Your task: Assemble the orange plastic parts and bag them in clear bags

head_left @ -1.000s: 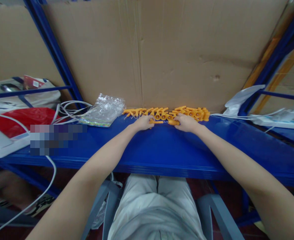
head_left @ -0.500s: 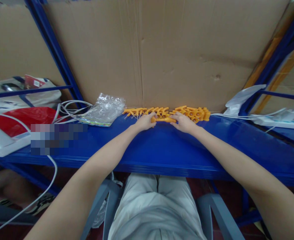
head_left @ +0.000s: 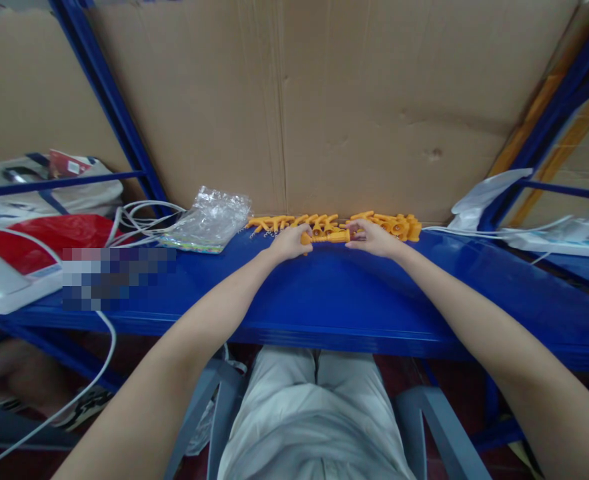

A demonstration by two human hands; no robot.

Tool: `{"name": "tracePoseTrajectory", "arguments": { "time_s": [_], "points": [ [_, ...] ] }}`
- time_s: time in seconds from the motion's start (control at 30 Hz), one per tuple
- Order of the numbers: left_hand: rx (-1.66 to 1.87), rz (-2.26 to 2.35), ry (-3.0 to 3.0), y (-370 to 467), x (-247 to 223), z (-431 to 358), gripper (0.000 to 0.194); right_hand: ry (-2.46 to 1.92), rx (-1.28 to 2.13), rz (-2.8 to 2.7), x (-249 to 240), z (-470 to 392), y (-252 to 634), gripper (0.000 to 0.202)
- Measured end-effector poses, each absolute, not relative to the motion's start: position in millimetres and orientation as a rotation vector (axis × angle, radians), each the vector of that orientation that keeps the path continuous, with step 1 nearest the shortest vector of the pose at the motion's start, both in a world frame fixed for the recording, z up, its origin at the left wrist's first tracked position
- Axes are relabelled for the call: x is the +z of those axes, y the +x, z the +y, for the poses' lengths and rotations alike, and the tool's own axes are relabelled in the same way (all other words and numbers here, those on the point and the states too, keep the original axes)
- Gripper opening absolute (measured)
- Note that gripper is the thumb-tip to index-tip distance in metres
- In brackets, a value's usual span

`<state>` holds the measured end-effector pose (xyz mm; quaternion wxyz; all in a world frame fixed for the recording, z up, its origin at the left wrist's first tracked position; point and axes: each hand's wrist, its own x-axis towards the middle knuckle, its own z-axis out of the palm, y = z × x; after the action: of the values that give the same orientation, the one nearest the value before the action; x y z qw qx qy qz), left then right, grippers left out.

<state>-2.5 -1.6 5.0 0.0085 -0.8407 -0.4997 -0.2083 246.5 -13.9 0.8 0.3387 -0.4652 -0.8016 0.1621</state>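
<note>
An orange corkscrew (head_left: 335,237) lies crosswise between my two hands, just above the blue table. My left hand (head_left: 288,244) is closed round its left end, the handle. At its right end, the wider sleeve, the fingertips and thumb of my right hand (head_left: 375,239) pinch the rim; part of the grip is hidden. Behind my left hand lies a row of orange handles with metal spirals (head_left: 269,223). Orange cone-shaped sleeves (head_left: 408,227) are heaped behind and right of my right hand.
A clear plastic bag (head_left: 209,220) lies left of the handles. White cables, a red bag (head_left: 74,233) and a white power strip (head_left: 19,293) are farther left. Cardboard (head_left: 324,100) closes off the table's back, between blue posts. More white cables run at right.
My right hand has moved slightly right along the corkscrew, uncovering more of its sleeve. My left hand stays nearly in place.
</note>
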Motion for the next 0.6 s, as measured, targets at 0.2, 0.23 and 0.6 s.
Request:
{"name": "tracePoseTrajectory", "arguments": {
  "time_s": [0.2,0.23,0.6],
  "points": [
    [-0.633,-1.555,-2.625,-1,6,-5,0.034,-1.271,0.731,-1.888,3,-19,247,0.021],
    [-0.633,-1.558,-2.616,-1,6,-6,0.033,-1.282,0.776,-1.861,3,-20,246,0.017],
    [-0.681,-1.559,-2.542,0,8,-10,0.036,-1.463,0.877,-1.760,8,-30,234,0.056]
  ]
}}
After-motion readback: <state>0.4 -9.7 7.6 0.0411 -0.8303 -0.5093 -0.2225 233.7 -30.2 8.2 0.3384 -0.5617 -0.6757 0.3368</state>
